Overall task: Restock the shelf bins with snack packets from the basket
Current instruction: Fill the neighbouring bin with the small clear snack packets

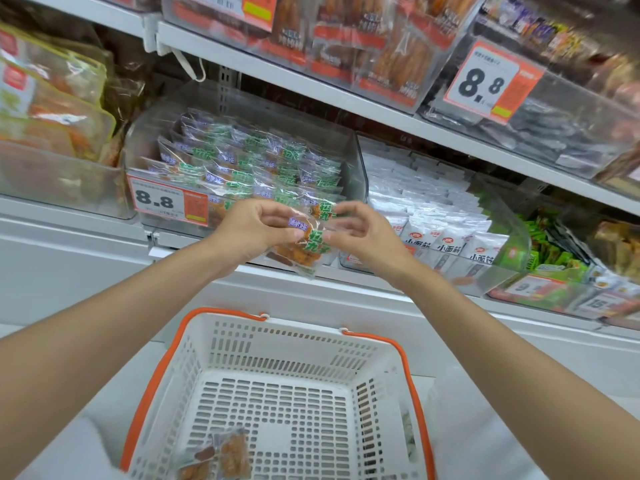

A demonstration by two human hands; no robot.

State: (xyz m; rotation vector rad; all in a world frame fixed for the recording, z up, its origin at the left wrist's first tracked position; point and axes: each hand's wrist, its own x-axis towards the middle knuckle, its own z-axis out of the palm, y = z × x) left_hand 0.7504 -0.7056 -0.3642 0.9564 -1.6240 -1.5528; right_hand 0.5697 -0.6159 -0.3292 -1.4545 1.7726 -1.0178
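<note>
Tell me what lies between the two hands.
In the head view, one snack packet spans the gap: the left hand pinches its left edge, the right hand its right edge, in front of the clear bin.

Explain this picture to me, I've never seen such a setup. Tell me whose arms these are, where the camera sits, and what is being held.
No machine here: a person wears one camera on the head, looking forward and down, so the arms are their own. The left hand and right hand together pinch a clear snack packet with green lettering in front of a shelf bin full of matching packets. Below stands a white basket with orange handles; a few loose packets lie in its bottom.
</note>
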